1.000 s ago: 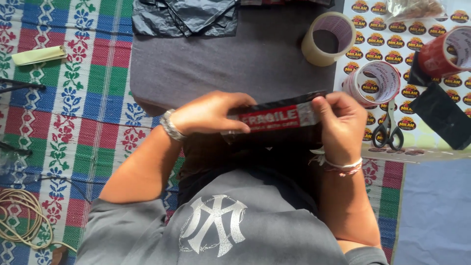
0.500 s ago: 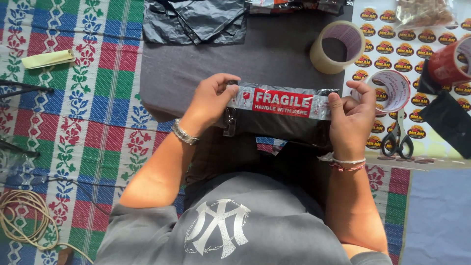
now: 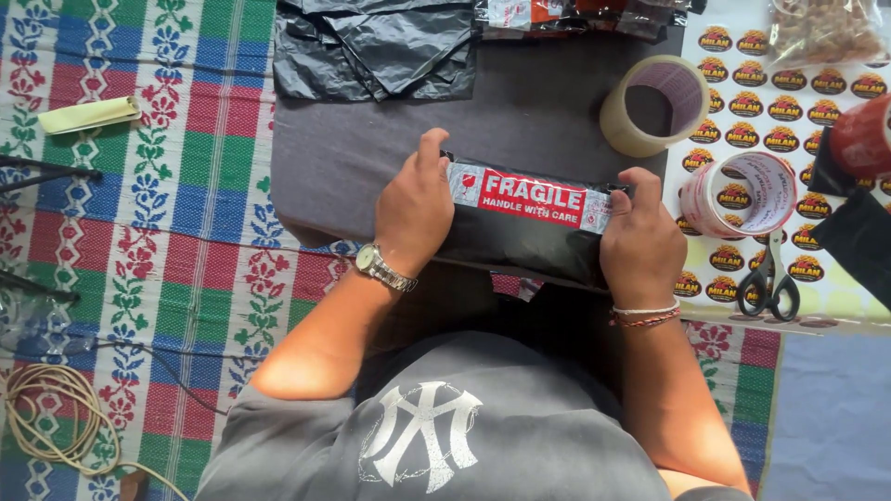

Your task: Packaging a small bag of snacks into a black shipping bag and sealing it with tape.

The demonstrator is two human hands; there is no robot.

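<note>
Nearest to me, I have both hands clamped on a black wrapped parcel [image 3: 529, 243] that lies across the near edge of a dark grey cloth [image 3: 371, 148] spread over the woven checked mat [image 3: 139, 241]. My left hand [image 3: 415, 211] is closed over the parcel's left end, fingers curled on top with the thumb stretched up past its far edge; my right hand [image 3: 639, 243] grips the right end, thumb pressing where the label finishes. I judge the packing far along: the black wrap looks fully closed around the contents, and a red-and-white warning tape strip [image 3: 531, 197] already runs along the parcel's top, laid flat from one hand to the other. What seems left is pressing down the strip's ends and perhaps sealing the underside, which I cannot see. Just beyond my right hand, on a printed sheet [image 3: 789, 130] at the right edge, sit scissors [image 3: 768, 283] and a roll of printed tape [image 3: 740, 193], with a tan tape roll [image 3: 654, 104] further off. At the far edge of the cloth lie loose black plastic bags [image 3: 376, 46].
</note>
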